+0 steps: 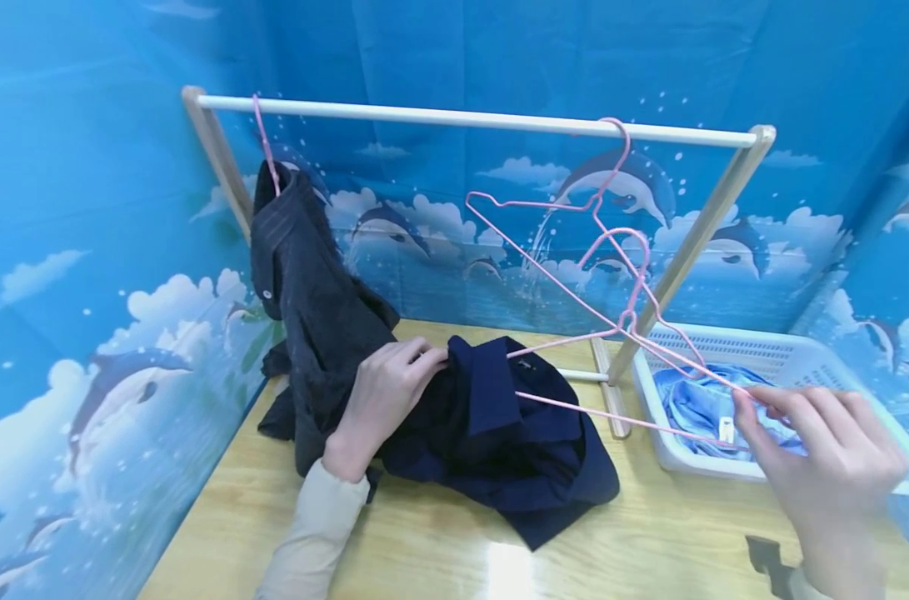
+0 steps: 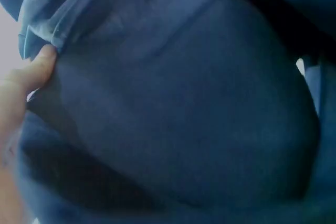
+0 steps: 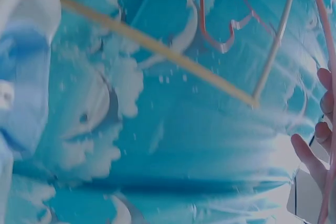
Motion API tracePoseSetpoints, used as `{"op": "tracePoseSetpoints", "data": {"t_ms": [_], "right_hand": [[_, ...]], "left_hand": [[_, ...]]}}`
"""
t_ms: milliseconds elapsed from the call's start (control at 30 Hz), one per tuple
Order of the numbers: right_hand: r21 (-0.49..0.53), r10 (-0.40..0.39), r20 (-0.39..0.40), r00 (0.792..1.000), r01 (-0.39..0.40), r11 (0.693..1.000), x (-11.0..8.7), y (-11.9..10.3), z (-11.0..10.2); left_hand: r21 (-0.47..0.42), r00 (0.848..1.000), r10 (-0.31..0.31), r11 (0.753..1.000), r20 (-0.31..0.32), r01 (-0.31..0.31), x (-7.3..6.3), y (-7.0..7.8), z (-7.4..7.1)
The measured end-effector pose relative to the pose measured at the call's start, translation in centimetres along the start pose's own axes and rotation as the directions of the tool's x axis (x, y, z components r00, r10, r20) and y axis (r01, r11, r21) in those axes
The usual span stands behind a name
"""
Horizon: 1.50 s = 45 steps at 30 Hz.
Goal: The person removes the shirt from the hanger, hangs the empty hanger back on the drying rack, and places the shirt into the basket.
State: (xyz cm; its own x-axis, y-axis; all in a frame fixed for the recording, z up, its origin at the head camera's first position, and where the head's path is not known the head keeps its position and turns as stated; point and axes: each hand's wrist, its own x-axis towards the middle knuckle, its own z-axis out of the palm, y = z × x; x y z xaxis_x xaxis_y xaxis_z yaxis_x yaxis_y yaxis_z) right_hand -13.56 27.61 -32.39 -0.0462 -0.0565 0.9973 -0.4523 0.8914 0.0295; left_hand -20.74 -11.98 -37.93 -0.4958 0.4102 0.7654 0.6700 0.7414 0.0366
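My left hand point(image 1: 391, 385) pinches the edge of a navy collared shirt point(image 1: 495, 387), which lies crumpled on the table. In the left wrist view, dark blue cloth point(image 2: 178, 108) fills most of the picture, and a thumb presses its fold at the left. My right hand point(image 1: 825, 442) grips one end of a pink wire hanger point(image 1: 637, 287), held roughly level. The hanger's other end goes in at the shirt's neck, where the cloth hides it. At the right wrist view's edge, fingers point(image 3: 311, 158) curl near the pink wire point(image 3: 324, 19).
Behind stands a rack with a white rod point(image 1: 424, 115). A black garment point(image 1: 304, 292) hangs from it on a pink hanger at the left; a bare pink hanger point(image 1: 536, 205) hangs at the right. A white basket point(image 1: 754, 340) with light-blue cloth point(image 1: 686, 408) stands at the right.
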Motion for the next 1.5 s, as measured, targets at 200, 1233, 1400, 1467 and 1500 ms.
{"op": "tracePoseSetpoints", "data": {"t_ms": [200, 1233, 1400, 1467, 1500], "right_hand": [[-0.022, 0.020, 0.007, 1.000, -0.020, 1.000, 1.8, 0.9, -0.9], [-0.135, 0.152, 0.203, 0.967, -0.126, 0.983, 8.4, -2.4, 9.9], [-0.111, 0.139, 0.249, 0.958, -0.115, 0.987, 7.3, -2.8, 11.6], [-0.098, 0.126, 0.274, 0.953, -0.103, 0.990, 6.6, -3.0, 12.1], [-0.087, 0.120, 0.283, 0.951, -0.099, 0.991, 6.2, -3.0, 12.3]], "left_hand": [[-0.006, 0.998, -0.057, 0.998, -0.007, 0.057, -0.8, -0.6, 0.1], [-0.036, 0.997, -0.070, 0.997, 0.030, 0.071, -1.1, -0.1, 0.4], [-0.039, 0.997, -0.066, 0.997, 0.026, 0.067, -1.2, 0.0, 0.5], [-0.037, 0.997, -0.066, 0.997, 0.026, 0.067, -1.3, 0.0, 0.6], [-0.037, 0.997, -0.066, 0.997, 0.026, 0.067, -1.3, 0.0, 0.6]]}}
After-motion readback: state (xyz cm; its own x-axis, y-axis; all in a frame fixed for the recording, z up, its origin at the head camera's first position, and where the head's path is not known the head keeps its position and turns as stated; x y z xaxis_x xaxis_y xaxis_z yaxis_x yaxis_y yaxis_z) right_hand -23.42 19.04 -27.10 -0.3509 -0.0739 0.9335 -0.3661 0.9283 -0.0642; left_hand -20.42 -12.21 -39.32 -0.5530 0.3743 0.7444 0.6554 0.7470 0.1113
